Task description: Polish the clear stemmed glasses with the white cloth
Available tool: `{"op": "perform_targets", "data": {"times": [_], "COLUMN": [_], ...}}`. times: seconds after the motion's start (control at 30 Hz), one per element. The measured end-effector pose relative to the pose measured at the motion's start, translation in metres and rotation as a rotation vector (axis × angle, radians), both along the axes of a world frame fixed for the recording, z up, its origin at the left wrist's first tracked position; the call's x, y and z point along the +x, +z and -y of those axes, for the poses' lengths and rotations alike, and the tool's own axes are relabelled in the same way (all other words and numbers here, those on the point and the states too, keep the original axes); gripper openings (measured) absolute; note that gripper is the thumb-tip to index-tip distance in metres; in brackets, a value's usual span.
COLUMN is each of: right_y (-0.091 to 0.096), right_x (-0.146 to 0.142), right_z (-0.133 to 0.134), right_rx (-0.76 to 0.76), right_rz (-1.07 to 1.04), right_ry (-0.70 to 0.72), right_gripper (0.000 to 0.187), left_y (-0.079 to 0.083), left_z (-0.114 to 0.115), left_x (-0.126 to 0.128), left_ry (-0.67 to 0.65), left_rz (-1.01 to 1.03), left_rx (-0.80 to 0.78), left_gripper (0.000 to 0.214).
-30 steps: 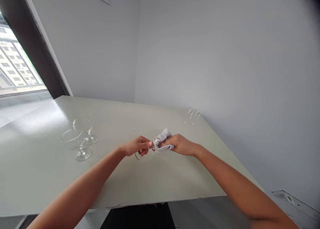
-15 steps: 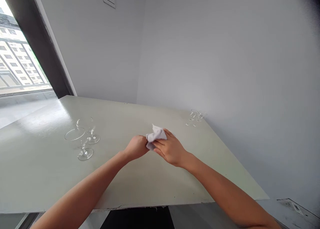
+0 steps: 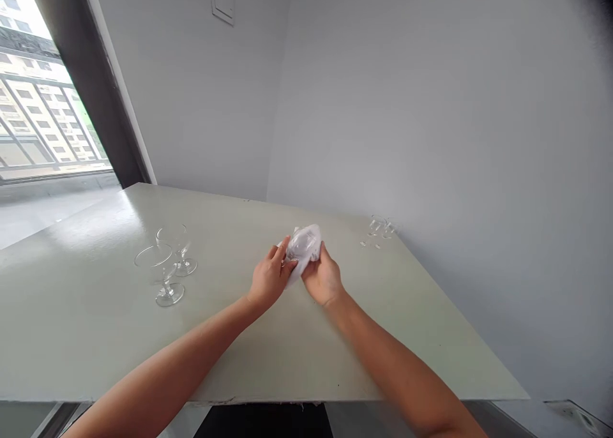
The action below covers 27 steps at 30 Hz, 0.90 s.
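Over the middle of the table, my left hand (image 3: 271,277) is closed on a clear glass (image 3: 300,242), its fingers and thumb at the near left end of it. The glass lies tilted, partly wrapped in a white cloth (image 3: 313,235). My right hand (image 3: 324,277) grips the cloth from the right and cups it around the glass; its fingertips are hidden behind the cloth. How much of a stem or foot this glass has is covered by cloth and fingers.
Two stemmed glasses stand upright on the left, a nearer glass (image 3: 165,275) and a farther glass (image 3: 179,249). Several small clear glasses (image 3: 378,227) stand near the right wall. The pale table (image 3: 268,361) has its front edge close to me and meets grey walls behind.
My hands have turned, bringing the glass into sight inside the cloth. The right hand has rolled from over the cloth to its right side. The view has shifted slightly.
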State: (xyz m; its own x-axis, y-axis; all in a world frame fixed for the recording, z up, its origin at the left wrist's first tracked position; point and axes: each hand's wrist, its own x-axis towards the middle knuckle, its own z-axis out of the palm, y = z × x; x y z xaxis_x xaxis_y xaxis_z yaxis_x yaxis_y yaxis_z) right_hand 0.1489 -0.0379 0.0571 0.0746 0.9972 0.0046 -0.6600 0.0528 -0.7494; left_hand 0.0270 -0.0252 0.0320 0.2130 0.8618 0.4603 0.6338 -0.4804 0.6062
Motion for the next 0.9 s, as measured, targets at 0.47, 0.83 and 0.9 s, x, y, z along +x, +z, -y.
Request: {"op": "perform_targets", "data": {"times": [0.47, 0.83, 0.9], "right_y": [-0.028, -0.043, -0.043], "right_x": [0.013, 0.024, 0.033], "right_z": [-0.001, -0.002, 0.0], "right_rx": [-0.11, -0.037, -0.01], "right_rz": [0.199, 0.559, 0.77], "right_ry": [0.352, 0.218, 0.016], "right_gripper": [0.037, 0.041, 0.042], "left_y": [0.017, 0.002, 0.0], "left_z": [-0.002, -0.018, -0.021], "left_x": [-0.008, -0.007, -0.008], "left_ry": [-0.26, -0.248, -0.245], "left_rz": [0.668, 0.943, 1.002], "left_rx": [-0.602, -0.863, -0.905], "left_gripper": [0.058, 0.054, 0.051]}}
